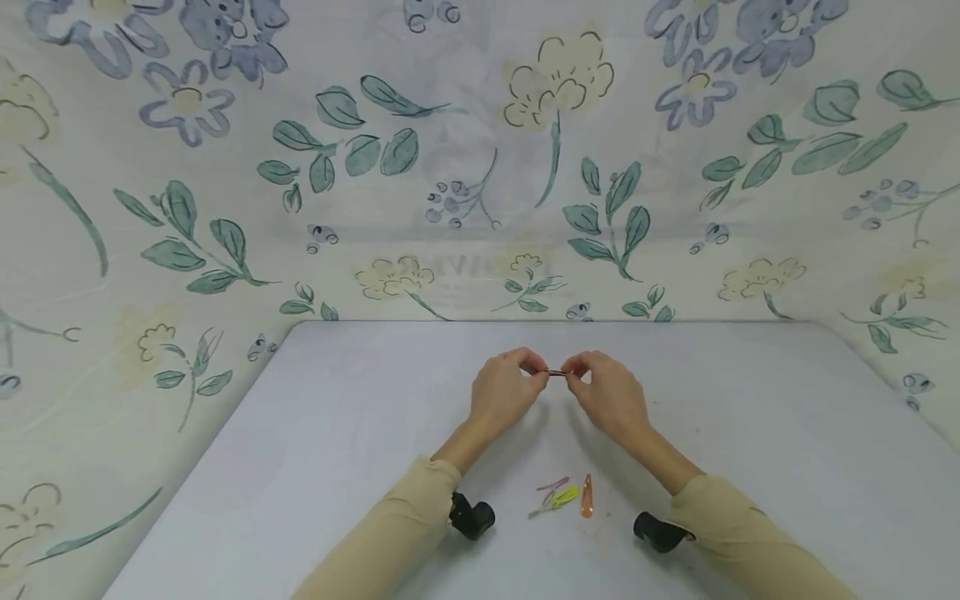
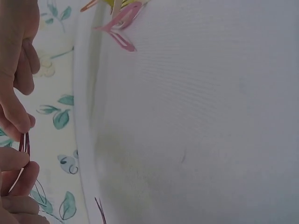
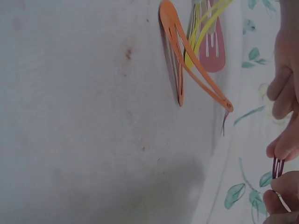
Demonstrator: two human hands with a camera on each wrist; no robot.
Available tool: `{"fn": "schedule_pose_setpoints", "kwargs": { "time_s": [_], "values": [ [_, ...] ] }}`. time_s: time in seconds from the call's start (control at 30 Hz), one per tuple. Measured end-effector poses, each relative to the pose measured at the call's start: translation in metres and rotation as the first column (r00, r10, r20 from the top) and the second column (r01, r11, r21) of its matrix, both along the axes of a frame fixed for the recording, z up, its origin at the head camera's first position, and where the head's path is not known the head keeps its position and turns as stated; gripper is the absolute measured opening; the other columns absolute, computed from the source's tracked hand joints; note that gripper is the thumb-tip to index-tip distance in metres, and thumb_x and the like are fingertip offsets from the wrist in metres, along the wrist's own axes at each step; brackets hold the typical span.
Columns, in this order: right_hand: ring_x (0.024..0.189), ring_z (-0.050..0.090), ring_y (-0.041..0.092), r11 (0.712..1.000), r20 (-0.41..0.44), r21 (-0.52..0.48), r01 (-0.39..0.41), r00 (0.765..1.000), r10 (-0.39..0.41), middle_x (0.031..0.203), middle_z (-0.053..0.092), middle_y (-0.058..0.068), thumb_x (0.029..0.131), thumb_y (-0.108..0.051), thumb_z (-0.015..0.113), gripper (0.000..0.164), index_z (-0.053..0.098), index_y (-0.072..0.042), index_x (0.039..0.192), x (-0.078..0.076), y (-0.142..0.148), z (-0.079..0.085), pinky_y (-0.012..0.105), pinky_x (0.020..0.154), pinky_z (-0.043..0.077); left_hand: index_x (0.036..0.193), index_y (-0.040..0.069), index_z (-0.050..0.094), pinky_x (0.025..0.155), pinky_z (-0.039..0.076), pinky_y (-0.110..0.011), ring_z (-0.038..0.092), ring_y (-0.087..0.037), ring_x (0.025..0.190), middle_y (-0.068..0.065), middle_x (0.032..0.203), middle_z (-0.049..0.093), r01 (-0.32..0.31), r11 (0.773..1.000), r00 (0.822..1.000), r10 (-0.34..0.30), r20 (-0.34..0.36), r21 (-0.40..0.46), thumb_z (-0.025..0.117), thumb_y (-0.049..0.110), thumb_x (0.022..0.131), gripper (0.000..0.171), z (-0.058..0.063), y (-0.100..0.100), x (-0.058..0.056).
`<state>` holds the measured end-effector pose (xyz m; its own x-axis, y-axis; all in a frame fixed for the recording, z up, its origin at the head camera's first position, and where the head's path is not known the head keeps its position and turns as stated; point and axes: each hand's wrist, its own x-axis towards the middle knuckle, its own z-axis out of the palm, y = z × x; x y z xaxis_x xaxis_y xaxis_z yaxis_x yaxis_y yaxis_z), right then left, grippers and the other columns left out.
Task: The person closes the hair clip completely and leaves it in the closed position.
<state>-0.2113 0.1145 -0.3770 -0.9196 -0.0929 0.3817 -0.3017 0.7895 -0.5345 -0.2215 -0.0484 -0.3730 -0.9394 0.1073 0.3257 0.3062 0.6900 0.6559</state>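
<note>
Out over the far half of the table, both hands meet at a small dark red snap hair clip (image 1: 557,373). My left hand (image 1: 504,390) pinches one end between thumb and fingertips. The other end is pinched by my right hand (image 1: 611,396) in the same way. Fingertips cover both ends, so only the slotted middle of the clip (image 3: 278,167) shows in the right wrist view.
Between the forearms lie an orange clip (image 1: 587,497), a yellow clip (image 1: 566,497) and a pink clip (image 2: 122,28), the last two overlapping. The white table (image 1: 360,392) ends at a flowered cloth (image 1: 450,208) behind. Black wrist cameras (image 1: 472,517) hang under the sleeves.
</note>
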Motion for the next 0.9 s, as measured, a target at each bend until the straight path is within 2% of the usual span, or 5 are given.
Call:
{"fn": "schedule_pose_setpoints", "kwargs": {
  "time_s": [0.2, 0.33, 0.47, 0.63, 0.9],
  "values": [
    [0.071, 0.055, 0.02, 0.999, 0.042, -0.009, 0.037, 0.998, -0.036, 0.092, 0.07, 0.005, 0.089, -0.015, 0.069, 0.011, 0.073, -0.01, 0.098, -0.008, -0.001, -0.002, 0.029, 0.054, 0.04, 0.087, 0.017, 0.073, 0.064, 0.044, -0.031, 0.062, -0.016, 0.08, 0.004, 0.085, 0.073, -0.021, 0.999, 0.997, 0.018, 0.074, 0.047, 0.07, 0.021, 0.086, 0.005, -0.002, 0.002, -0.009],
    [0.072, 0.055, 0.021, 0.999, 0.074, -0.009, 0.053, 0.996, -0.053, 0.093, 0.07, 0.006, 0.089, -0.015, 0.068, 0.012, 0.073, -0.009, 0.099, -0.011, -0.003, -0.004, 0.028, 0.054, 0.04, 0.088, 0.016, 0.074, 0.066, 0.045, -0.031, 0.062, -0.015, 0.078, 0.002, 0.085, 0.073, -0.033, 0.994, 0.991, 0.019, 0.134, 0.108, 0.07, 0.019, 0.086, 0.006, -0.004, 0.003, -0.013],
    [0.075, 0.056, 0.022, 0.997, 0.101, 0.003, 0.077, 0.992, -0.077, 0.095, 0.069, 0.007, 0.09, -0.014, 0.067, 0.012, 0.073, -0.009, 0.1, -0.015, -0.004, -0.006, 0.03, 0.057, 0.042, 0.089, 0.015, 0.076, 0.066, 0.045, -0.029, 0.061, -0.013, 0.076, 0.001, 0.087, 0.074, -0.042, 0.991, 0.983, 0.018, 0.182, 0.126, 0.07, 0.018, 0.086, 0.007, -0.007, 0.005, -0.015],
    [0.078, 0.059, 0.023, 0.994, 0.121, 0.023, 0.105, 0.987, -0.106, 0.094, 0.069, 0.007, 0.089, -0.013, 0.066, 0.013, 0.073, -0.009, 0.099, -0.018, -0.004, -0.01, 0.034, 0.06, 0.044, 0.091, 0.013, 0.077, 0.063, 0.043, -0.028, 0.06, -0.014, 0.074, -0.001, 0.089, 0.075, -0.035, 0.992, 0.981, 0.012, 0.194, 0.119, 0.068, 0.013, 0.086, 0.011, -0.008, 0.006, -0.015],
    [0.077, 0.059, 0.022, 0.99, 0.141, 0.056, 0.126, 0.981, -0.133, 0.092, 0.068, 0.006, 0.089, -0.011, 0.064, 0.013, 0.073, -0.01, 0.099, -0.024, -0.007, -0.014, 0.037, 0.063, 0.048, 0.102, 0.009, 0.077, 0.064, 0.042, -0.025, 0.061, -0.015, 0.08, -0.004, 0.096, 0.075, -0.017, 0.992, 0.974, -0.011, 0.226, 0.121, 0.061, 0.007, 0.087, 0.021, -0.008, 0.009, -0.015]
  ]
}}
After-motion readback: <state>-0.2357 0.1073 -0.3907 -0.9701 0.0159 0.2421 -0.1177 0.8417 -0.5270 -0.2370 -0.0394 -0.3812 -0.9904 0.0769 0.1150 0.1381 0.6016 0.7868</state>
